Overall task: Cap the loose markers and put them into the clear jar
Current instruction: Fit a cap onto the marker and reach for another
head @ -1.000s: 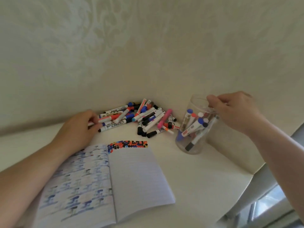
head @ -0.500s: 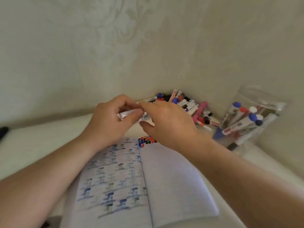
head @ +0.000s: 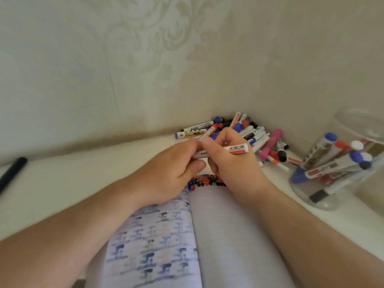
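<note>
While we go left to right: left hand [head: 174,163] has its grip curled round one end of a marker [head: 234,149], right hand [head: 230,156] pinches the same marker, both above the notebook [head: 228,235]. We judge this the capping step; whether the cap is seated we cannot tell. Next: press it home, then carry right. Beyond the grip, the loose marker pile [head: 259,138] on the desk [head: 62,183]. Far right, clear jar [head: 324,196] holds several capped markers, leaning.
</note>
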Available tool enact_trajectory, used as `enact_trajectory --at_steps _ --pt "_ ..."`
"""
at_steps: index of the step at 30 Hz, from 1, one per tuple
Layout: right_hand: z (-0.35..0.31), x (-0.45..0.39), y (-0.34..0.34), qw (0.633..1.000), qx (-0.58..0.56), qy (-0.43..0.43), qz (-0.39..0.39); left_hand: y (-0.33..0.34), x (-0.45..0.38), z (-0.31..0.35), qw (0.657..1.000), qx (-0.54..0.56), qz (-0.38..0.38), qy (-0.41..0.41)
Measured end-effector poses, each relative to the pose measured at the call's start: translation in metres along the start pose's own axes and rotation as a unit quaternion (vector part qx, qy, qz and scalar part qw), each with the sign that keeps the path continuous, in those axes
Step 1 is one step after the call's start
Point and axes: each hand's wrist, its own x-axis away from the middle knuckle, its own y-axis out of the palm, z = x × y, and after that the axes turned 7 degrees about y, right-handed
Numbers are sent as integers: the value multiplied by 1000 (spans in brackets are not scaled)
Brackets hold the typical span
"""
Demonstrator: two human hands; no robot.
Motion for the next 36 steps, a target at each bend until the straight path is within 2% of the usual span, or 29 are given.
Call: enact_trajectory --at_steps 5,11,14,17,21,25,29,36 --pt "-1 1 -12 998 19 7 -55 -6 -1 2 998 -47 -46 -4" --pt "-7 2 -27 993 64 -11 -97 -12 1 0 996 26 -76 -39" --pt "-18 -1 -36 997 -26 23 -62 -20 2 -4 992 76 -66 -76" --pt "-37 0 -45 986 -128 49 -91 -28 6 -6 992 61 -80 -82" --pt "-45 4 -33 988 -37 66 -132 -27 8 -7 988 -3 -129 -85" --pt "-18 14 -17 983 141 90 -73 -25 7 -9 988 -10 -129 -79" --pt "-4 20 -13 979 183 95 -1 -23 7 -10 988 -17 -139 -71" --pt "0 21 -11 972 207 111 19 -23 4 -9 983 -14 -156 -92"
